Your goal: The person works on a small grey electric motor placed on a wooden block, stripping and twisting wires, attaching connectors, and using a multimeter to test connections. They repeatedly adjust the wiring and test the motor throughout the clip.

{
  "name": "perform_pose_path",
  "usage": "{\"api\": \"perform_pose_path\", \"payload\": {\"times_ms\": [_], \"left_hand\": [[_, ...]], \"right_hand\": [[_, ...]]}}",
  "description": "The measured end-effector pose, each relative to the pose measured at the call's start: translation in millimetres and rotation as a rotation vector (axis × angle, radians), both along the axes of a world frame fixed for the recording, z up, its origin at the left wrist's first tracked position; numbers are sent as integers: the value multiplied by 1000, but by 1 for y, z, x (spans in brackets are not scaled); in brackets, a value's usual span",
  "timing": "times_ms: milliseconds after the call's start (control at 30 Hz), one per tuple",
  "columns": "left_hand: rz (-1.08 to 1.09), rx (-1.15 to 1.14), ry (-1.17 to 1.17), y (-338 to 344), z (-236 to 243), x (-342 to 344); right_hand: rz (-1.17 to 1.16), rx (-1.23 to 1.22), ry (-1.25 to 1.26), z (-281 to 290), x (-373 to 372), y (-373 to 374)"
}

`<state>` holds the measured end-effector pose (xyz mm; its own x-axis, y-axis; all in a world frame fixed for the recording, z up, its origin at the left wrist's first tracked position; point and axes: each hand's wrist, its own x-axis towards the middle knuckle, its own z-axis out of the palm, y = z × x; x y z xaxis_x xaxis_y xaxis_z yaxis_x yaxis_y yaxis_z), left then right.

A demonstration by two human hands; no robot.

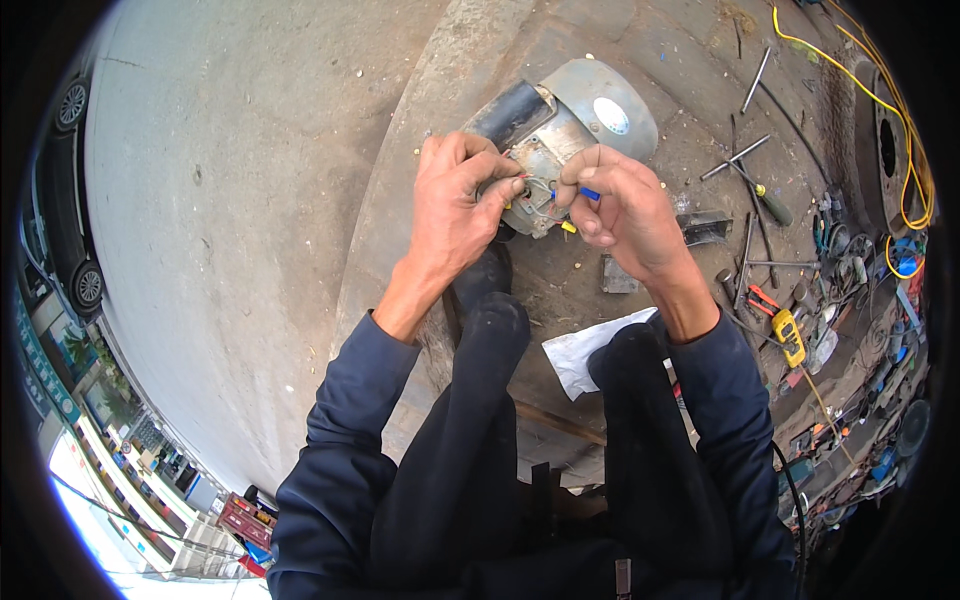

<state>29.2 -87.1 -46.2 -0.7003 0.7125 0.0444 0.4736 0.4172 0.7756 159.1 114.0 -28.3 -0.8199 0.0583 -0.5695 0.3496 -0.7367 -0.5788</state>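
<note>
A grey electric motor [605,105] lies on the ground in front of me, a black cylinder [510,115] fixed to its side. Several thin wires [540,183] come out of its uncovered terminal area, some with yellow ends [568,227]. My left hand [460,195] is closed in a pinch on a wire at the left of this area. On the right, my right hand [625,205] has thumb and fingers pinched together around a small blue sleeve-like piece [590,194]. Its fingers partly hide that piece and the wires behind.
A grey metal plate [618,275] and white paper [572,358] lie near my right leg. Rightward are T-handle tools [735,158], a screwdriver [775,205], a yellow multimeter [789,337], orange-handled pliers [763,300], a yellow hose [830,55] and heaped parts.
</note>
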Motion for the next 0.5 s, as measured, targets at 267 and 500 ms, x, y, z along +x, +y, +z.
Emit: {"api": "perform_pose_path", "payload": {"times_ms": [267, 500], "left_hand": [[37, 77, -10, 1, -2, 3], [3, 5, 65, 0, 10, 1]], "right_hand": [[292, 1246, -77, -1, -16, -36], [217, 1252, 34, -3, -21, -43]]}}
